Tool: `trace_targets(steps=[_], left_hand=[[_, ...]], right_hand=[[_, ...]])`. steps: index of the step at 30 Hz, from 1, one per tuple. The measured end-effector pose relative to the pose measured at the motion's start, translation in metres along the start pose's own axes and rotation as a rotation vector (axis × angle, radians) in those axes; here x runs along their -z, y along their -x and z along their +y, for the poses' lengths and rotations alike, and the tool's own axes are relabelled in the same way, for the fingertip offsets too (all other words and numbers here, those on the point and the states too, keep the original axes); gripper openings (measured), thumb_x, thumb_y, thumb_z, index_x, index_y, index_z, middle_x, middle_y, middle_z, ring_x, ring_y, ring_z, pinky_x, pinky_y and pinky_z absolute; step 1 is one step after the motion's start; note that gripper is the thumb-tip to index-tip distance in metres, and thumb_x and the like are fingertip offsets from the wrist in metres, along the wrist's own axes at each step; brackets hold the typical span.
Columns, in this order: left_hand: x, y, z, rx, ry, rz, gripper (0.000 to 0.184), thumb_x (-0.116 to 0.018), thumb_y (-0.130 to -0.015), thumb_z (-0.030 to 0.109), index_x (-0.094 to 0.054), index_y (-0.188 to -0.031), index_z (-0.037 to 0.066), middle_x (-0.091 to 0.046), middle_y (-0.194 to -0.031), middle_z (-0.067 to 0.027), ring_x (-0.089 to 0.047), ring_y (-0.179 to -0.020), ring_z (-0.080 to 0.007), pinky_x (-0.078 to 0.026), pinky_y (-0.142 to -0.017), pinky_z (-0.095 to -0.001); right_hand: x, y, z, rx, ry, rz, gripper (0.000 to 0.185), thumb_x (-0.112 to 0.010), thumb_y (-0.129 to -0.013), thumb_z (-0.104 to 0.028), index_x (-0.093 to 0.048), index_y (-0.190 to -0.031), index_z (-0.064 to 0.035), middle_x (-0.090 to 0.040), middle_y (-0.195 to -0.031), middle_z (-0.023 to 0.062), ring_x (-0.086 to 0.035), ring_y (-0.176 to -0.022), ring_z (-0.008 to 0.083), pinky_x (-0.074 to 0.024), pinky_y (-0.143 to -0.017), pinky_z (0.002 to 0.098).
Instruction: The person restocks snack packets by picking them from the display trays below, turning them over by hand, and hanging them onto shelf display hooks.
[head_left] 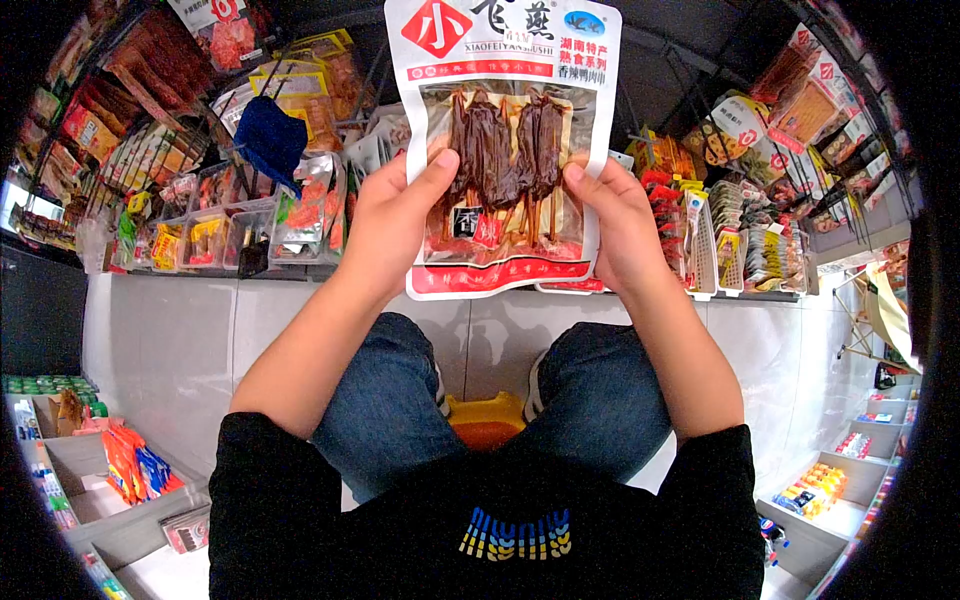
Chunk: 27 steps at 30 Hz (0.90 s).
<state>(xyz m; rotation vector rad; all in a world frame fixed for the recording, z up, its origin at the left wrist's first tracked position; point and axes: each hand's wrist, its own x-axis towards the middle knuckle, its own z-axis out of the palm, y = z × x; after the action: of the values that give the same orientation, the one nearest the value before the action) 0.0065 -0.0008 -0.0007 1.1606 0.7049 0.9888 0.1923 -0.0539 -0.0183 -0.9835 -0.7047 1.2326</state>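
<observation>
Upright in front of me is a white and red snack packet (505, 240) with a clear window showing dark brown meat skewers (510, 150). My left hand (405, 205) grips its left edge, thumb on the front and the other fingers hidden behind. On the opposite edge, my right hand (615, 210) closes in the same way, thumb against the window. The packet hangs above my knees, with the shelf of goods behind it. Its top edge is cut off by the frame.
A rack (320, 268) of packaged snacks runs across the back. Clear bins (205, 240) stand left, white baskets (733, 262) right. A dark blue cloth-like item (272, 140) hangs at left. Lower shelves (90, 465) flank me. Something yellow (487, 412) shows between my knees.
</observation>
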Motion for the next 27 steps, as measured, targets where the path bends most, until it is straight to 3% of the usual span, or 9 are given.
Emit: trace_targets(steps=[3, 19, 27], left_hand=[[-0.0025, 0.0016, 0.0035, 0.013, 0.042, -0.005, 0.032, -0.048, -0.088, 0.018, -0.049, -0.113, -0.003, -0.056, -0.105, -0.007, -0.053, -0.093, -0.0121, -0.042, -0.082, -0.026], [-0.0044, 0.0038, 0.0042, 0.058, 0.066, 0.003, 0.03, -0.05, -0.087, 0.022, -0.052, -0.109, 0.001, -0.057, -0.101, -0.0059, -0.055, -0.089, -0.0122, -0.043, -0.079, -0.0264], [0.0001, 0.001, 0.0021, 0.006, -0.009, -0.002, 0.034, -0.048, -0.088, 0.016, -0.048, -0.115, -0.004, -0.054, -0.108, -0.0081, -0.052, -0.095, -0.0122, -0.041, -0.084, -0.0256]], right_hand=[[0.003, 0.0, -0.0002, -0.027, -0.004, -0.024, 0.013, -0.056, -0.082, -0.015, -0.056, -0.091, -0.0047, -0.058, -0.081, 0.0009, -0.054, -0.07, 0.0083, -0.0451, -0.061, 0.0223], [0.004, 0.0002, 0.0014, 0.001, -0.011, -0.021, 0.014, -0.056, -0.083, -0.014, -0.057, -0.092, -0.004, -0.059, -0.082, 0.0012, -0.054, -0.074, 0.0085, -0.0441, -0.067, 0.0227], [0.0032, 0.0007, 0.0021, 0.012, 0.0, -0.043, 0.015, -0.055, -0.083, -0.014, -0.056, -0.095, -0.0037, -0.059, -0.088, 0.0026, -0.055, -0.079, 0.01, -0.0446, -0.071, 0.0247]])
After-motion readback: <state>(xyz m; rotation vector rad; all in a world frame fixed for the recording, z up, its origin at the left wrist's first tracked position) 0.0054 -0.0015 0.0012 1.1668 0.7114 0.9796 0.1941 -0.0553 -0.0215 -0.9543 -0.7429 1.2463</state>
